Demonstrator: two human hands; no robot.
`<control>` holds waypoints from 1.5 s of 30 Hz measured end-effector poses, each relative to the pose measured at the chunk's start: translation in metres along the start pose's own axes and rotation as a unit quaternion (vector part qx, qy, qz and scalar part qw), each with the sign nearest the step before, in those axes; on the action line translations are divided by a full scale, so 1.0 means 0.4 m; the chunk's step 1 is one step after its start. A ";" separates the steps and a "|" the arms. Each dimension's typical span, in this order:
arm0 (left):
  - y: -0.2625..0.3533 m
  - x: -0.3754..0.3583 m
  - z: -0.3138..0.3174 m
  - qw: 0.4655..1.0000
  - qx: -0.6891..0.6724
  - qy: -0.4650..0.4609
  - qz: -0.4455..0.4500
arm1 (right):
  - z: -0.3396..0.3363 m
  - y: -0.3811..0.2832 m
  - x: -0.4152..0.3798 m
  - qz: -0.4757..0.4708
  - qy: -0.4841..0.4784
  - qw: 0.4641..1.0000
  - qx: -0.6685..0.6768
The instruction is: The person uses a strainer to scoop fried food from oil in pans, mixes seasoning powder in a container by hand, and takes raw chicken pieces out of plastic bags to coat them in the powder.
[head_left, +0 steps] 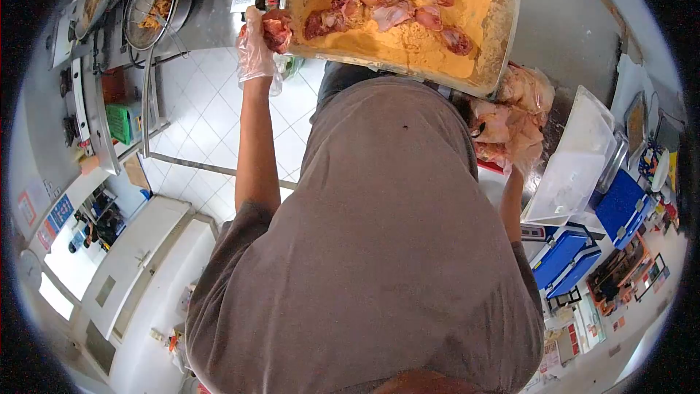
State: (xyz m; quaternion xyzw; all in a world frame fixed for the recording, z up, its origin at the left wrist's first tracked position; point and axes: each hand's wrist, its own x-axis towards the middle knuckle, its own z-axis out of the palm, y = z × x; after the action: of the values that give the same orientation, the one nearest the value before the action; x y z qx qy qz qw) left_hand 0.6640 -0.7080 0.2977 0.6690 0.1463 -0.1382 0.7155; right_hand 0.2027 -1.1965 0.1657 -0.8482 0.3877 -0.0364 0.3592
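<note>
My left hand point(255, 47), in a clear plastic glove, is closed on a piece of raw meat point(278, 31) beside the left wall of a large tub point(502, 58). Orange-yellow powder point(467, 7) lies in the tub, with several raw meat pieces point(394, 14) on it, some partly coated. At the right, my right hand point(526, 152), also in a clear glove, touches a pile of raw meat point(490, 122) beyond the tub's lower right corner. The fingers of that hand cannot be told apart from the pile and the plastic.
A wire strainer point(152, 11) with browned food sits at the upper left, near a metal rail point(146, 102). To the right of the pile is a translucent white container point(572, 157), with blue cases point(565, 259) below it. White floor tiles point(197, 106) show at the left.
</note>
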 end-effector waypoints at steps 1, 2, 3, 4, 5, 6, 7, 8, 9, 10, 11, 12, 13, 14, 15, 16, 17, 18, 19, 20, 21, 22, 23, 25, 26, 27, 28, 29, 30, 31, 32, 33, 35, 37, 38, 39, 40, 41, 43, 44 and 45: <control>0.000 0.000 -0.005 1.000 0.006 0.000 0.005 | -0.009 0.012 -0.016 -0.009 0.020 1.000 0.014; 0.001 0.003 -0.012 1.000 0.013 -0.001 0.010 | -0.018 0.024 -0.035 -0.017 0.045 0.998 0.030; 0.003 0.009 -0.018 1.000 0.020 -0.003 0.016 | -0.031 0.017 -0.054 -0.026 0.074 0.996 0.049; 0.000 0.018 -0.024 1.000 0.008 -0.002 0.010 | -0.045 0.012 -0.072 -0.027 0.111 0.992 0.056; -0.007 0.029 -0.029 1.000 -0.003 -0.002 0.004 | -0.059 0.007 -0.098 -0.023 0.148 0.987 0.056; -0.009 0.037 -0.032 1.000 -0.014 -0.002 -0.002 | -0.073 -0.045 -0.113 -0.012 0.185 0.981 0.048; -0.008 0.038 -0.032 1.000 -0.015 -0.002 -0.002 | -0.086 -0.096 -0.128 -0.001 0.222 0.974 0.042; -0.006 0.038 -0.031 1.000 -0.016 -0.001 -0.003 | -0.100 -0.132 -0.144 0.011 0.258 0.965 0.034; -0.005 0.040 -0.031 1.000 -0.016 -0.001 -0.004 | -0.115 -0.124 -0.155 0.026 0.285 0.958 0.031; -0.007 0.047 -0.036 1.000 -0.008 -0.001 0.000 | -0.135 -0.107 -0.163 0.041 0.311 0.949 0.027; -0.011 0.059 -0.042 1.000 0.001 -0.002 0.005 | -0.149 -0.141 -0.169 0.057 0.336 0.940 0.023; -0.016 0.070 -0.047 1.000 0.010 -0.002 0.010 | -0.165 -0.183 -0.176 0.067 0.367 0.928 -0.011; -0.019 0.078 -0.049 1.000 0.003 -0.011 0.013 | -0.176 -0.226 -0.177 0.071 0.389 0.919 -0.010; -0.021 0.084 -0.048 1.000 -0.004 -0.020 0.016 | -0.186 -0.258 -0.177 0.074 0.411 0.909 -0.009; -0.023 0.088 -0.048 0.999 -0.012 -0.029 0.019 | -0.195 -0.283 -0.176 0.076 0.433 0.898 -0.008; -0.020 0.089 -0.042 0.999 -0.008 -0.032 0.020 | -0.201 -0.303 -0.169 0.069 0.457 0.886 0.030; -0.017 0.090 -0.034 0.999 -0.004 -0.034 0.022 | -0.209 -0.320 -0.161 0.053 0.471 0.880 0.024; -0.015 0.091 -0.026 0.999 0.000 -0.037 0.023 | -0.218 -0.337 -0.154 0.038 0.484 0.874 0.017; -0.007 0.083 -0.005 0.999 0.018 -0.025 0.025 | -0.228 -0.350 -0.147 0.022 0.497 0.867 0.011; 0.005 0.071 0.025 0.999 0.037 -0.013 0.028 | -0.238 -0.362 -0.142 0.021 0.492 0.870 -0.042; 0.011 0.064 0.041 0.998 0.055 0.000 0.030 | -0.242 -0.372 -0.135 0.019 0.493 0.870 0.006; 0.013 0.075 0.044 0.998 0.047 -0.036 -0.024 | -0.242 -0.383 -0.124 0.016 0.492 0.869 0.054; 0.009 0.082 0.057 0.997 0.047 -0.042 -0.032 | -0.237 -0.396 -0.110 0.013 0.489 0.866 0.102; 0.001 0.084 0.102 0.996 0.047 -0.054 -0.046 | -0.218 -0.426 -0.075 0.006 0.480 0.854 0.199; 0.026 0.066 0.137 0.994 0.038 -0.060 -0.083 | -0.207 -0.442 -0.057 0.002 0.473 0.845 0.247; 0.012 0.063 0.143 0.988 0.111 -0.106 0.021 | -0.196 -0.458 -0.042 -0.001 0.465 0.835 0.295; -0.011 0.069 0.145 0.964 0.181 -0.149 0.125 | -0.186 -0.480 -0.027 -0.009 0.451 0.831 0.324; -0.023 0.084 0.156 0.963 0.171 -0.190 0.083 | -0.175 -0.502 -0.011 -0.017 0.437 0.827 0.353; -0.034 0.099 0.168 0.959 0.164 -0.228 0.039 | -0.166 -0.513 0.003 -0.025 0.423 0.822 0.381; -0.031 0.080 0.190 0.963 0.154 -0.222 0.012 | -0.153 -0.494 0.019 -0.025 0.398 0.824 0.403; -0.021 0.048 0.223 0.965 0.145 -0.216 -0.015 | -0.138 -0.465 0.033 -0.027 0.374 0.825 0.424; -0.015 0.030 0.243 0.967 0.135 -0.210 -0.041 | -0.129 -0.441 0.044 -0.028 0.349 0.825 0.445; -0.021 0.035 0.250 0.943 0.252 -0.216 0.003 | -0.096 -0.477 0.051 0.018 0.326 0.829 0.454; -0.027 0.028 0.248 0.922 0.307 -0.234 0.022 | -0.069 -0.510 0.060 0.066 0.295 0.824 0.480; -0.019 0.014 0.254 0.915 0.302 -0.267 0.028 | -0.059 -0.555 0.059 0.063 0.246 0.839 0.481; -0.007 -0.016 0.267 0.906 0.296 -0.300 0.034 | -0.054 -0.622 0.058 0.060 0.196 0.852 0.481; 0.006 -0.047 0.282 0.897 0.289 -0.332 0.040 | -0.045 -0.687 0.054 0.057 0.145 0.864 0.480; 0.021 -0.077 0.301 0.877 0.299 -0.373 0.045 | -0.029 -0.751 0.046 0.082 0.119 0.860 0.488; 0.041 -0.135 0.346 0.832 0.316 -0.452 0.055 | 0.010 -0.812 0.046 0.094 0.051 0.885 0.453; 0.034 -0.159 0.369 0.830 0.299 -0.468 0.053 | 0.033 -0.824 0.063 0.080 0.009 0.910 0.407; 0.027 -0.180 0.395 0.826 0.282 -0.485 0.053 | 0.050 -0.851 0.072 0.043 0.006 0.936 0.349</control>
State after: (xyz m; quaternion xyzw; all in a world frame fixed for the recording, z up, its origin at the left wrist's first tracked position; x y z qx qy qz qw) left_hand 0.6057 -0.8648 0.3457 0.6950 -0.3001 -0.4421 0.4811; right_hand 0.4445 -1.0544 0.3615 -0.6513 0.3891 -0.1589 0.6318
